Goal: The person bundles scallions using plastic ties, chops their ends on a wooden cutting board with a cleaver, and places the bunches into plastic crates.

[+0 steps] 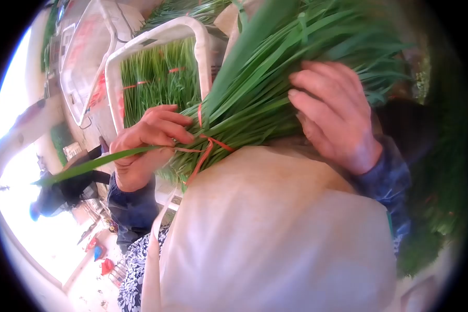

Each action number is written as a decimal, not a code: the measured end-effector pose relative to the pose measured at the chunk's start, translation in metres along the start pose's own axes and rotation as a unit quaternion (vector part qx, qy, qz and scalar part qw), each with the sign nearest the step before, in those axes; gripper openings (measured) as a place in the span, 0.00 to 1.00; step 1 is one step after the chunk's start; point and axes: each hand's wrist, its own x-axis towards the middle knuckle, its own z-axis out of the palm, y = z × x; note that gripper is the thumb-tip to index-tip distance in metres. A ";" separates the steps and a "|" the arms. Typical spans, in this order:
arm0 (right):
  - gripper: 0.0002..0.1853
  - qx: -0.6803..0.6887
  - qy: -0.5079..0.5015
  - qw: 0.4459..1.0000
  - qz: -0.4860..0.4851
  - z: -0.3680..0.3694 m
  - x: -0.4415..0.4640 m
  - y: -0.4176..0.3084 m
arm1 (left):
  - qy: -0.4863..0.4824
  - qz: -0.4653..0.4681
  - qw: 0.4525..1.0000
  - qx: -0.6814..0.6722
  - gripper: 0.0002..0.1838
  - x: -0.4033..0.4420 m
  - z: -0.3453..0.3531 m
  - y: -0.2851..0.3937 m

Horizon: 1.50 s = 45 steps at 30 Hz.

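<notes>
A large bundle of long green leaves [255,99] lies across my lap, against a pale apron [275,223]. A red tie [207,151] is around its lower left end, with a loose end hanging down. My left hand [148,140] is at that tied end, fingers curled, with a single long leaf [96,165] sticking out to the left from it. On the right, my right hand [333,112] rests on the leaves with its fingers slightly bent and apart, holding nothing closed in them.
Behind my left hand stands a white crate [205,62] holding tied green bundles [161,78]. Another white crate [83,112] is at the upper left. A person in dark clothes [70,192] is at the far left. More greenery [442,192] lies at the right.
</notes>
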 end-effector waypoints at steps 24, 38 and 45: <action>0.14 0.057 0.024 0.998 -0.011 0.011 -0.081 -0.001 | -0.164 0.006 0.938 0.306 0.59 0.167 0.132 -0.072; 0.24 -0.050 -0.030 0.985 0.164 0.008 -0.087 -0.006 | 0.105 -0.118 0.967 -0.201 0.45 0.141 0.070 -0.045; 0.32 -0.022 -0.060 0.985 0.162 -0.017 -0.108 -0.017 | 0.092 -0.120 0.962 -0.227 0.43 0.144 0.076 -0.032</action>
